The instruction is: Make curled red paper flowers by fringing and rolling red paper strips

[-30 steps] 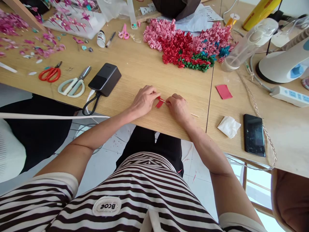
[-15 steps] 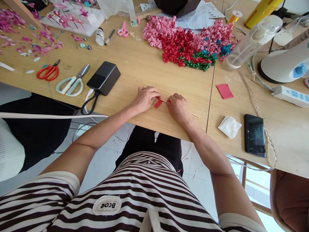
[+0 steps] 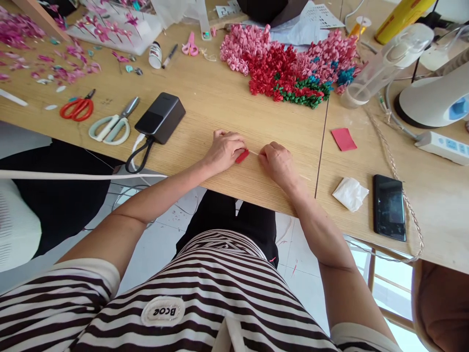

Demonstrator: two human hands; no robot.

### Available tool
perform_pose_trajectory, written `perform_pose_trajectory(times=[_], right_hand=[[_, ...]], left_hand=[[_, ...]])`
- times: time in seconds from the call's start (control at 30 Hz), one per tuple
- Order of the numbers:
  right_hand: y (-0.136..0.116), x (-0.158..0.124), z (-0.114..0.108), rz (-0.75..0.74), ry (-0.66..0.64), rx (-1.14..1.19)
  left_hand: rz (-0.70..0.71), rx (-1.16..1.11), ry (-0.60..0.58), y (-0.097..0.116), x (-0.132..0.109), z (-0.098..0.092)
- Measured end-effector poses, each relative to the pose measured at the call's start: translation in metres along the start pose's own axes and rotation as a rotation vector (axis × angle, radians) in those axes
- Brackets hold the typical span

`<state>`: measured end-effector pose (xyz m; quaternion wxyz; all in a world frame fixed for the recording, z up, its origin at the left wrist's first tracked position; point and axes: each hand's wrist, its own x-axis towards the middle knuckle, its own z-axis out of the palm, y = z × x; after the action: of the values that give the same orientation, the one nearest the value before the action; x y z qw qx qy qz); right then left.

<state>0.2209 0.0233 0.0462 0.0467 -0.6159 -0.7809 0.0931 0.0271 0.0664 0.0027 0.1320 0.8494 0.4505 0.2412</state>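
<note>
My left hand [image 3: 227, 150] rests near the table's front edge, its fingers closed on a small red strip [image 3: 242, 156] that looks like cloth or paper. To its right, my right hand [image 3: 279, 162] pinches a thin pale stick [image 3: 253, 153]. The stick spans the gap between both hands, and its left end reaches the red strip at my left fingertips. My left fingers partly cover the strip. A flat red square [image 3: 344, 139] lies farther right, apart from both hands.
White-handled scissors [image 3: 110, 129], red-handled scissors [image 3: 77, 108] and a black power bank [image 3: 161, 117] lie to the left. Bunches of red, pink and green flowers [image 3: 273, 73] sit at the back. A folded tissue [image 3: 351, 194] and a phone [image 3: 389, 208] are at right.
The red strip now shows as a smaller, narrower piece under my left fingers. My right hand has shifted slightly right, widening the gap between the hands.
</note>
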Motion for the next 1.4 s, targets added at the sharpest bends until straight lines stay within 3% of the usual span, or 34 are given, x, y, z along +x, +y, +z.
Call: perform_pose_trajectory(times=[0.27, 0.67, 1.4], right_hand=[[0.003, 0.000, -0.003, 0.005, 0.005, 0.036], [0.004, 0.005, 0.013, -0.036, 0.071, -0.009], [-0.002, 0.006, 0.013, -0.079, 0.101, 0.017]], left_hand=[[-0.025, -0.033, 0.050, -0.006, -0.004, -0.007], [0.044, -0.092, 0.050, -0.015, 0.003, -0.001], [0.123, -0.083, 0.045, -0.016, 0.007, 0.002]])
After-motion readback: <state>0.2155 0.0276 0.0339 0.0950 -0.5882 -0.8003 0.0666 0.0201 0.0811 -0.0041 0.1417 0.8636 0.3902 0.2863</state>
